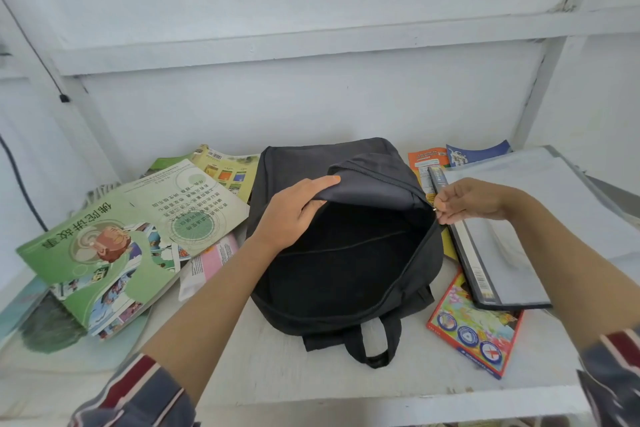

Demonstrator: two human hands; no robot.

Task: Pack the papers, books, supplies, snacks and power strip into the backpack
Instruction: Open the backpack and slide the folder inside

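Black flap [367,184] gripped by left hand [294,211], holding backpack [298,156] mouth open mid-table [277,374]. Right hand [474,199] pinches zipper pull [435,207]. Risks: flap drops shut if released, zipper snags lining, elbow knocks clear folder [502,253] alongside.

backpack [346,270] mouth open, books [114,246] flanking

one backpack [346,253], two hands [291,215] [471,199], one folder [491,260]
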